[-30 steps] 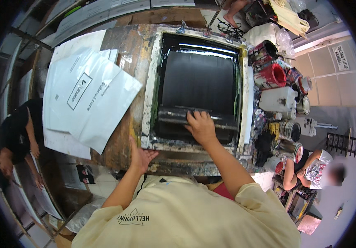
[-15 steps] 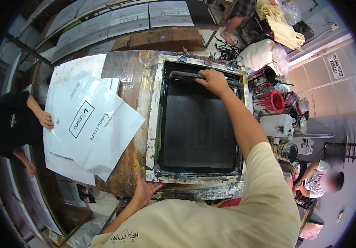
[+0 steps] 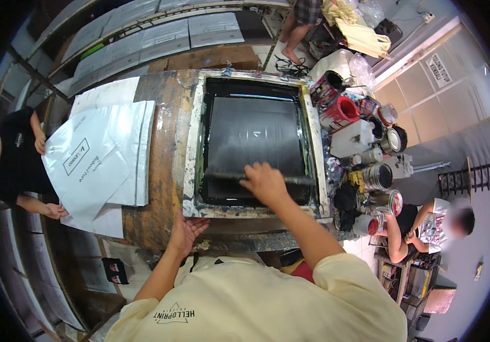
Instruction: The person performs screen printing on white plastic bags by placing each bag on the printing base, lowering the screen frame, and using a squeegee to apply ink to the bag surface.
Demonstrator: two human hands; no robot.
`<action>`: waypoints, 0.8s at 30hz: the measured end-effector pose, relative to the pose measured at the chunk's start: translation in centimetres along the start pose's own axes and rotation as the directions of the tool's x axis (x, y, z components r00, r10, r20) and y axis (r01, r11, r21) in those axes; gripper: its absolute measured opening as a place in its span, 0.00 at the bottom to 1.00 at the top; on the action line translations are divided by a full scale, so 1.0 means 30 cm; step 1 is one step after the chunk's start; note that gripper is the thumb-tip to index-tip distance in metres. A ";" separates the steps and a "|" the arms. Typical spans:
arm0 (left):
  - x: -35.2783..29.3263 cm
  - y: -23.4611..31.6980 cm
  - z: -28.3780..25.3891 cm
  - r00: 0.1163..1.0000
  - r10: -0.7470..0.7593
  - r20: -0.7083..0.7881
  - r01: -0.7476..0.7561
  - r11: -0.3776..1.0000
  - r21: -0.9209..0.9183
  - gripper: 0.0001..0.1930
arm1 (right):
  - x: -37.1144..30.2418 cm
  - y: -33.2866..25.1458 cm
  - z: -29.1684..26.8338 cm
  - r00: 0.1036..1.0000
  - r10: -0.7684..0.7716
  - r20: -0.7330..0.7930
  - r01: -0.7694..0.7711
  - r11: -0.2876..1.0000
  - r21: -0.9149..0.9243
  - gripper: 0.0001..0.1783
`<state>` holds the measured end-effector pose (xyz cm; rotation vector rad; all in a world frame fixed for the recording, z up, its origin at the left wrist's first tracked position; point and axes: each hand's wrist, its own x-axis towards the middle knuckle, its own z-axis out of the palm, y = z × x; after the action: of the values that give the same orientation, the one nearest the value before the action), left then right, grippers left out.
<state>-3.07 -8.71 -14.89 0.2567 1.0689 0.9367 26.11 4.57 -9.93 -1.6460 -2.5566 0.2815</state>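
Observation:
My right hand (image 3: 265, 183) is closed around the handle of a dark squeegee (image 3: 296, 180), which lies across the near part of a black, ink-covered printing screen (image 3: 256, 134). A pale, ink-stained frame (image 3: 194, 137) surrounds the mesh. At the frame's near left corner is my left hand (image 3: 185, 232), palm upward and fingers spread, with its fingertips by the frame's edge. To the left, a co-worker's two hands (image 3: 54, 211) hold the edge of a white printed plastic bag (image 3: 85, 165). Beneath that bag lies a stack of white bags (image 3: 142, 142).
Ink cans, including a red one (image 3: 341, 111), and a white jug (image 3: 352, 138) crowd the table's right side. Drying racks (image 3: 216, 29) with white bags stand behind and left. A seated person (image 3: 427, 233) is at the right, and another person's legs (image 3: 296, 40) show at the back.
My right hand has drawn the squeegee from the screen's far end to its near end. The co-worker has pulled the printed bag leftward, now with both hands. My left hand stays by the corner.

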 end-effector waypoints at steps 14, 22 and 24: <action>-0.028 0.255 0.329 0.662 0.640 0.390 -0.680 0.293 0.672 0.39 | 0.069 -0.135 -0.685 0.788 -0.100 -0.608 0.000 0.987 -0.163 0.21; 0.105 -0.220 0.124 0.831 0.468 0.299 -0.133 -0.355 0.925 0.55 | 0.224 -0.097 -0.845 0.751 -0.132 -0.647 0.014 0.983 -0.184 0.22; 0.128 -0.198 0.152 0.853 0.440 0.279 -0.135 -0.330 0.934 0.56 | 0.275 -0.064 -0.871 0.723 -0.180 -0.667 0.047 0.976 -0.212 0.22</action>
<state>4.47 -8.30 -18.61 2.0622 1.8522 0.1866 25.49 14.09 15.83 -1.2817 -2.1133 -0.5057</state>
